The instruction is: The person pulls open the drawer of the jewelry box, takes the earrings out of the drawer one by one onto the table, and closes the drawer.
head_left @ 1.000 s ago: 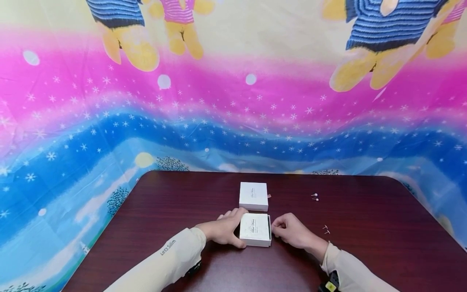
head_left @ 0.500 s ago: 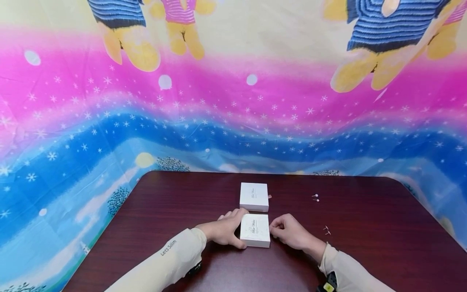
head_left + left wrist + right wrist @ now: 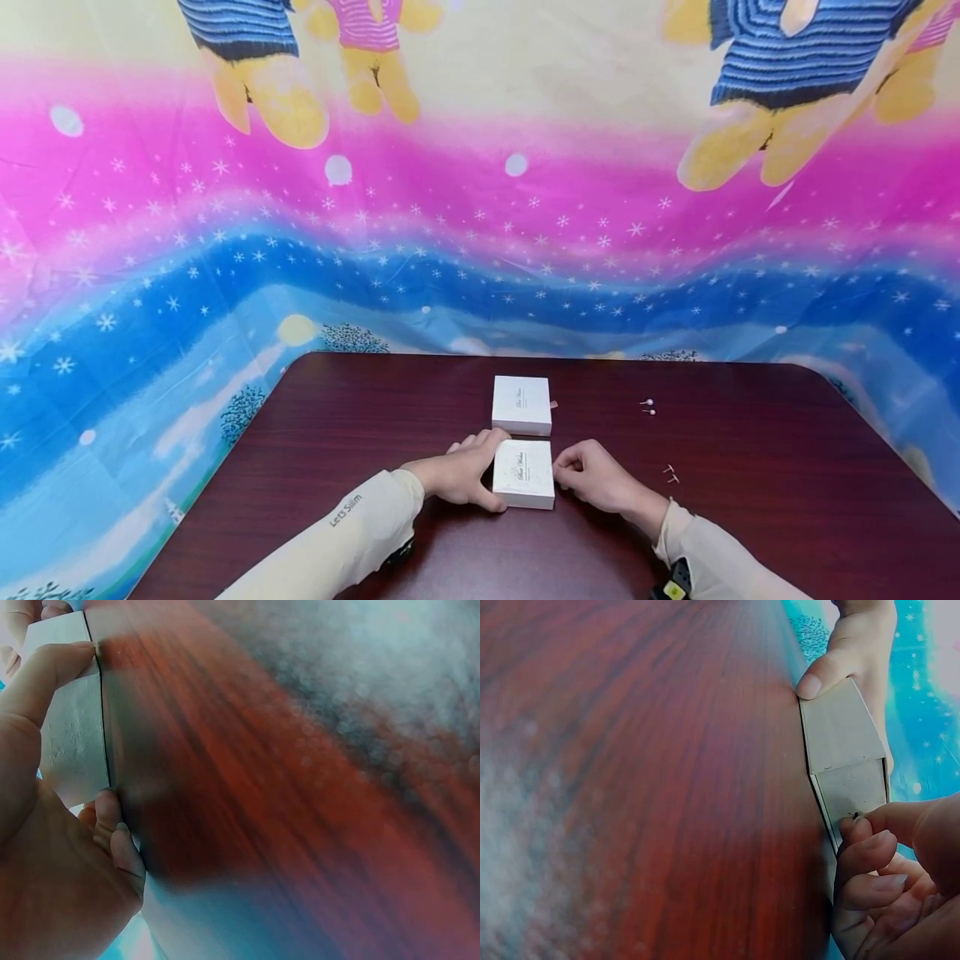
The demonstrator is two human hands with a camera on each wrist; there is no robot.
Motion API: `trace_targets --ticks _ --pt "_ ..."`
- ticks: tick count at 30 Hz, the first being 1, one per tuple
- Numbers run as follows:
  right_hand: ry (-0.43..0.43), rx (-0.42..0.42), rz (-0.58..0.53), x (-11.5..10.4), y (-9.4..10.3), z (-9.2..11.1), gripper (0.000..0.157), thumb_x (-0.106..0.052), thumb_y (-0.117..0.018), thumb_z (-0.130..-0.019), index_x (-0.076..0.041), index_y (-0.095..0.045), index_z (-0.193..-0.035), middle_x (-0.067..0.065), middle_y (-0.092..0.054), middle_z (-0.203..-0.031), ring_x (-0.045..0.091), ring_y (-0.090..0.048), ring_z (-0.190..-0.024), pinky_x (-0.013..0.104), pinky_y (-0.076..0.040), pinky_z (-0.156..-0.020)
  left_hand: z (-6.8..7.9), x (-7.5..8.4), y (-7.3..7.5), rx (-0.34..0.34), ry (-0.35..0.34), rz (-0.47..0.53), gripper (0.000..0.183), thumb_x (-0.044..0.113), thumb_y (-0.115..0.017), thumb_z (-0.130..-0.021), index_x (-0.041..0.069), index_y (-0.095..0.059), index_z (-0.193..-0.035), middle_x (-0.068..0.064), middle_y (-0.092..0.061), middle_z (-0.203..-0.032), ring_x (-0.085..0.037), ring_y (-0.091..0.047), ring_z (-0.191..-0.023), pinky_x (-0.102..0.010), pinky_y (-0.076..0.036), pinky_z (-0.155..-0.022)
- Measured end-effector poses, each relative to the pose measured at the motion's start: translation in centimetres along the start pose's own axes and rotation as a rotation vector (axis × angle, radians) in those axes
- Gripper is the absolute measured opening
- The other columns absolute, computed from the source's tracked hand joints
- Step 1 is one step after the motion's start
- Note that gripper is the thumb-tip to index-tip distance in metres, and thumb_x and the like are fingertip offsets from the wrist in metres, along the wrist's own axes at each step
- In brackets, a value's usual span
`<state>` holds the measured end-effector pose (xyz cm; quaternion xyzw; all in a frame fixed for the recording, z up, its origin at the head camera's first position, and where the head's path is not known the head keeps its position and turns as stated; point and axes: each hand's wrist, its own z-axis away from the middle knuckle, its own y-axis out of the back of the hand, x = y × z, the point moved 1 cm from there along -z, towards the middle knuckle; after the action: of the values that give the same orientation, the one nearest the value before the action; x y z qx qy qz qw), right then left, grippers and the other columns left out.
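Note:
A small white drawer-style gift box with dark lettering on its lid lies flat on the table. My left hand grips it from the left, with the thumb on its near side and fingers at the far side. At its right end is my right hand, thumb and index fingertips pinched together against the drawer's end face. A tiny dark bit, apparently the pull tab, shows at those fingertips; most of it is hidden. The drawer looks fully inside its sleeve.
Just behind stands a second white box with a small ribbon tab on its right. To the right lie two pearl-headed stud earrings and, nearer, a pair of thin small studs. A printed cloth hangs behind the table.
A second ago the drawer stuck out slightly on the right; it has slid left into the sleeve as my right hand moved slightly left. My left hand has stayed put.

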<state>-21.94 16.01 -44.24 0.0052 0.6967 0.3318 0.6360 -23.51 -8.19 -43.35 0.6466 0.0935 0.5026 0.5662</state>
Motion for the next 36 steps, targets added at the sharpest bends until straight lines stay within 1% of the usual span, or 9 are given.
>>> trace_targets --ticks 16,23,26,31,36 --pt "0.0 0.001 0.001 0.16 0.02 -0.13 0.014 0.0 -0.058 -0.091 0.004 -0.07 -0.084 0.0 -0.054 -0.063 0.003 -0.042 -0.047 0.019 -0.036 -0.047 0.05 -0.01 0.01 0.002 0.003 -0.017 0.081 0.033 -0.086 -0.074 0.018 -0.037 -0.136 0.004 -0.049 -0.119 -0.011 -0.041 -0.101 -0.027 -0.032 -0.087" --pt "-0.008 -0.014 -0.009 0.23 0.02 -0.21 0.015 -0.001 -0.058 -0.093 0.004 -0.07 -0.086 -0.001 -0.054 -0.064 0.004 -0.041 -0.047 0.02 -0.036 -0.047 -0.1 -0.51 -0.23 0.007 0.003 -0.02 0.081 0.036 -0.085 -0.073 0.019 -0.037 -0.137 0.005 -0.049 -0.121 -0.011 -0.042 -0.102 -0.028 -0.032 -0.088" --pt "-0.011 -0.025 -0.013 0.2 0.05 -0.21 0.016 -0.002 -0.058 -0.094 0.004 -0.07 -0.086 -0.002 -0.054 -0.063 0.003 -0.041 -0.047 0.019 -0.036 -0.047 -0.14 -0.62 -0.29 0.012 0.005 -0.023 0.081 0.036 -0.085 -0.073 0.02 -0.037 -0.137 0.006 -0.049 -0.121 -0.01 -0.042 -0.102 -0.028 -0.032 -0.088" --pt "-0.018 -0.025 -0.006 0.27 0.11 -0.19 0.016 -0.001 -0.057 -0.094 0.004 -0.069 -0.085 -0.001 -0.054 -0.063 0.003 -0.041 -0.046 0.019 -0.036 -0.047 -0.05 -0.29 -0.32 0.03 -0.001 -0.028 0.082 0.034 -0.086 -0.073 0.017 -0.038 -0.138 0.004 -0.05 -0.12 -0.012 -0.042 -0.101 -0.028 -0.033 -0.086" --pt "-0.032 -0.025 -0.001 0.32 0.15 -0.23 0.017 -0.002 -0.056 -0.095 0.004 -0.069 -0.086 0.0 -0.053 -0.063 0.005 -0.039 -0.046 0.02 -0.036 -0.047 0.09 -0.17 -0.48 0.05 0.013 -0.04 0.089 0.036 -0.086 -0.073 0.017 -0.035 -0.144 0.002 -0.051 -0.127 -0.013 -0.044 -0.104 -0.027 -0.033 -0.087"
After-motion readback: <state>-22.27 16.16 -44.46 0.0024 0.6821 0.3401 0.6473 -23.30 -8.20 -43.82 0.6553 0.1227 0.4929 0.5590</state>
